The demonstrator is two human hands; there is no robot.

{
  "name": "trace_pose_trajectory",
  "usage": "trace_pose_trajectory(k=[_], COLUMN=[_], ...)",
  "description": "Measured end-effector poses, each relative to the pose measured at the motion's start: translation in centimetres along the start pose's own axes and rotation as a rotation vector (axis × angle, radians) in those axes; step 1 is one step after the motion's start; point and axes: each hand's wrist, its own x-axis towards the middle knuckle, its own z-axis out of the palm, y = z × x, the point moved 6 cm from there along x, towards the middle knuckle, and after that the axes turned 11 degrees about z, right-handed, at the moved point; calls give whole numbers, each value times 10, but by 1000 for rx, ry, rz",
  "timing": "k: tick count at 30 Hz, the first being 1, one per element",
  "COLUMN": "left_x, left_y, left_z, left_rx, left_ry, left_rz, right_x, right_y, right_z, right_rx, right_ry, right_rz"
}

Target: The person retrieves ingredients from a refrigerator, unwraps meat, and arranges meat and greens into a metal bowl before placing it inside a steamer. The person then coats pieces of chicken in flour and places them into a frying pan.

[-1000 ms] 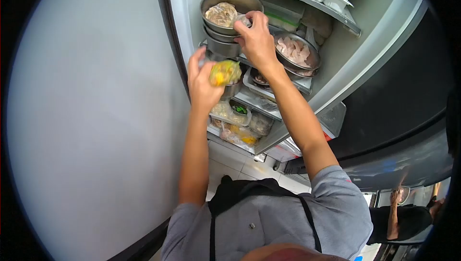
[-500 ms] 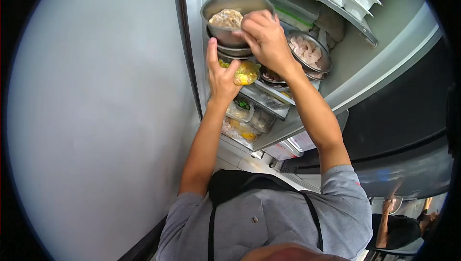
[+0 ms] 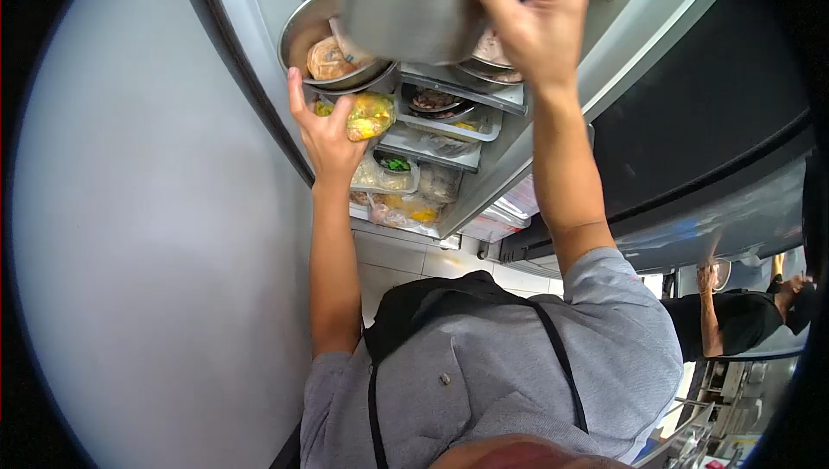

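Observation:
My right hand [image 3: 540, 15] grips the rim of a metal pot [image 3: 410, 11], which is blurred and lifted in front of the fridge shelves. My left hand [image 3: 330, 136] holds a clear bag of yellow and green food [image 3: 370, 117], its fingertips at the rim of a stacked metal bowl [image 3: 298, 33]. Inside that bowl lies a bagged pinkish-brown item [image 3: 328, 60]. The raised pot partly covers the bowl's right side and a dish of pale meat [image 3: 492, 47] behind it. What the pot contains is hidden.
Lower shelves hold a white tray with dark bowls [image 3: 488, 129], a bowl of greens [image 3: 395, 162] and bagged food [image 3: 406, 208]. The fridge door [image 3: 155, 210] stands at the left, a dark appliance [image 3: 708, 98] at the right. Another person's arm [image 3: 710, 313] shows at lower right.
My right hand has lifted the top pot off the stack, up and to the right, uncovering another bowl with a bagged item. The left hand still holds the yellow-green bag. The view has shifted.

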Motion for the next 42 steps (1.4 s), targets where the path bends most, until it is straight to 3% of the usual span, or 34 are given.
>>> trace_pose_trajectory(k=[1,3,7,9,11,12,13,15,17,19,21,28,29,31,35,37,39,42], left_x=[1,4,2,2,5,5,6,7,10,7,5,4,0,5,13,13,16,15], left_y=[0,3,1,2,2,2,3,5,8,8,7,6,5,6,11,10,13,11], left_z=[-1,-4,-2,-3,-4,-5,-4,-6,-7,-5,-4,-3,-3,-3,-9,-8,-11,-10], left_rx=[14,24,-28,-37,-29,-30,-33,-33,-12,7,31,53,53,6,21,-90,-44,-50], left_ry=[-16,10,6,11,30,25,22,22,11,-2,-9,54,55,15,-19,-18,-23,-56], left_rz=[-12,23,-35,-51,-32,-25,-14,-16,-32,-35,-34,30,29,-22,11,-48,3,-6], right_x=[-2,-12,-17,-21,-26,-29,-22,-14,0,1,-13,-34,-38,-35,-27,-20,-1,-3], right_y=[-2,23,94,107,109,84,74,38,16,19,43,88,87,71,61,43,32,12], right_z=[-12,-23,-15,-18,-8,-4,3,26,77,142,204,240,239,236,210,184,150,94], right_rx=[-122,-306,-468,-512,-771,-1007,-1003,-820,-587,-551,-852,-768,-769,-764,-453,-513,-513,-295], right_ry=[-4,106,143,64,-190,-232,-236,-224,-422,-591,-1317,-1466,-1468,-1186,-1026,-916,-594,-141], right_rz=[30,-111,-99,8,145,93,94,-241,-248,-265,11,-198,-199,-518,-283,-256,-102,-208])
